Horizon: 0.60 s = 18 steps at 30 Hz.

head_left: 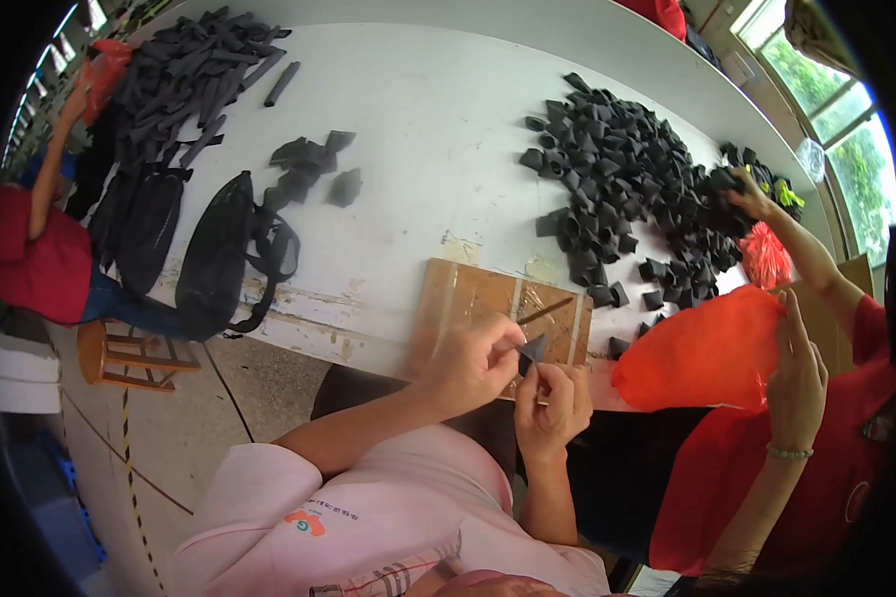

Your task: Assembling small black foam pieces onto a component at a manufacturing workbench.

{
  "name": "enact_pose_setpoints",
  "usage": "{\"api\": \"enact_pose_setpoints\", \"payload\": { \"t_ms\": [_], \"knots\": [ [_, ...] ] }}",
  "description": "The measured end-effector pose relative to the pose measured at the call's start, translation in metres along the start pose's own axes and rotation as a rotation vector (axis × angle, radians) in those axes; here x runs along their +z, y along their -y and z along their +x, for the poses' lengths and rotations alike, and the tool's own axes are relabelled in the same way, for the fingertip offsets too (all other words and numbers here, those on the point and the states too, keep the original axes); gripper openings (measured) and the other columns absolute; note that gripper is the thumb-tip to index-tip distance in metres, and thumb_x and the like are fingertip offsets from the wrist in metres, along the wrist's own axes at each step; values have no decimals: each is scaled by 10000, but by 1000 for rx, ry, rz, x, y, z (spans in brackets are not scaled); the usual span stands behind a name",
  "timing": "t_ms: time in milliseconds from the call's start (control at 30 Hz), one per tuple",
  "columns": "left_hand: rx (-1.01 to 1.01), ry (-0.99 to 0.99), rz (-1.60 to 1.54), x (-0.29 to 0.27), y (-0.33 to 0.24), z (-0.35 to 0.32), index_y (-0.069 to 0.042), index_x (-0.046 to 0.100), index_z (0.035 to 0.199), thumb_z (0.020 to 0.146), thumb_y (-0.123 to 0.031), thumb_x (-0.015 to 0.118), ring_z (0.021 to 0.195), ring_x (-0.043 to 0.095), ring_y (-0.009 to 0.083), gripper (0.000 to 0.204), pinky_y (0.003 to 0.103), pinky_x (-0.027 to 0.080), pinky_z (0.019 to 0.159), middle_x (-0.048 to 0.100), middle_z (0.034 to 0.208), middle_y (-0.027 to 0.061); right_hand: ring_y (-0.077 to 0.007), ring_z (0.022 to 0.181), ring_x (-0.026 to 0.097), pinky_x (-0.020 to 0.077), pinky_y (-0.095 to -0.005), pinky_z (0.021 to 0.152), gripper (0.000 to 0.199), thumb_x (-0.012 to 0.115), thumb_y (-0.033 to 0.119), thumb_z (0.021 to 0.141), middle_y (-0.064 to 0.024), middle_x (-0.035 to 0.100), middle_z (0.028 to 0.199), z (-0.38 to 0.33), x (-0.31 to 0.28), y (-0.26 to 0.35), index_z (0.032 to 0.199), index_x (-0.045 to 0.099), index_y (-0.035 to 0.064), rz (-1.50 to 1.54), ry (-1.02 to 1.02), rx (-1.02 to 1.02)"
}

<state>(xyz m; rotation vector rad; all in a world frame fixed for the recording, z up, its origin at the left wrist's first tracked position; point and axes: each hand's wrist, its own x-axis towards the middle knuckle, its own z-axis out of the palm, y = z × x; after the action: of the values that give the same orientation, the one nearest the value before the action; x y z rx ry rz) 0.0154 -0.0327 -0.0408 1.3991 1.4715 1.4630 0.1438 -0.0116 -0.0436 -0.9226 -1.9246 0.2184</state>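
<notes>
Over a brown wooden board [478, 289] at the table's near edge, both hands pinch one small folded piece of black fabric [533, 350]. My left hand [476, 363] grips it from the left with thumb and forefinger. From below right, my right hand [555, 406] holds its lower end, with the fingers curled in. A thin dark stick [548, 309] slants across the board beside my left fingertips; whether it is touched I cannot tell. Many similar small black folded pieces [617, 164] lie in a heap beyond, to the right.
Black strips [184, 85] are piled at the far left, near flat black pieces [309, 164] and a black mesh bag [216, 254]. At right, a co-worker in red reaches into the heap beside a red plastic bag [702, 348]. Another person stands far left, near a wooden stool [134, 353].
</notes>
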Motion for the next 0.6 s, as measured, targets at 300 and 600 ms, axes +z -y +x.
{"api": "enact_pose_setpoints", "payload": {
  "t_ms": [300,600],
  "knots": [
    [-66,-291,294,-50,46,12,-10,528,867,740,-30,583,668,576,163,139,247,457,570,580,809,94,-49,559,417,340,-182,504,195,482,148,880,10,486,626,64,-8,-62,817,551,-23,376,-225,610],
    [-111,-623,1208,-169,135,129,-62,337,1260,666,-347,682,1180,267,437,744,538,269,926,296,1255,281,-269,719,537,425,-340,639,208,519,130,838,-168,547,819,-20,29,-92,957,530,-40,-126,53,505]
  ]
}}
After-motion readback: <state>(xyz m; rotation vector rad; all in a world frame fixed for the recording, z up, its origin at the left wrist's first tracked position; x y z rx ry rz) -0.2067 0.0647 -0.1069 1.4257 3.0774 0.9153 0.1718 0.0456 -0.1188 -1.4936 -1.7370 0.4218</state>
